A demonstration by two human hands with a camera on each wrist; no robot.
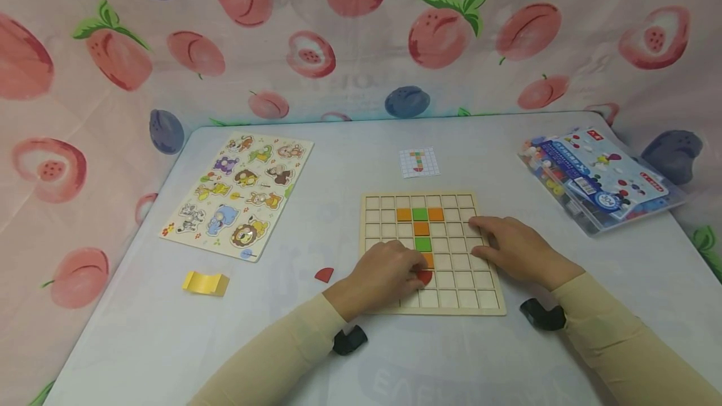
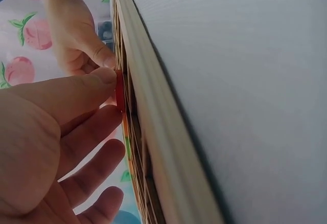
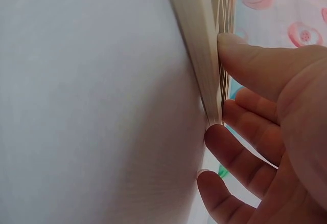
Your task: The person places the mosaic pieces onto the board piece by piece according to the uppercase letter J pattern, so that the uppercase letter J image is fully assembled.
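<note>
A square wooden grid board (image 1: pixel 465 299) lies on the table. In its cells, orange and green square tiles (image 1: pixel 420 229) form a T shape. My left hand (image 1: pixel 383 271) reaches over the lower left of the board. Its thumb and index finger pinch a red quarter-circle tile (image 2: pixel 119 91) at the grid, just below the lowest orange tile (image 1: pixel 429 260). A second red quarter-circle tile (image 1: pixel 324 275) lies on the table left of the board. My right hand (image 1: pixel 516 249) rests at the board's right edge, thumb on the rim and the other fingers loosely spread.
A small pattern card (image 1: pixel 419 162) lies behind the board. At the left are an animal puzzle board (image 1: pixel 237 196) and a yellow curved block (image 1: pixel 205 284). A clear plastic box of colourful pieces (image 1: pixel 603 174) stands at the back right. A peach-printed cloth (image 1: pixel 350 36) hangs behind the table.
</note>
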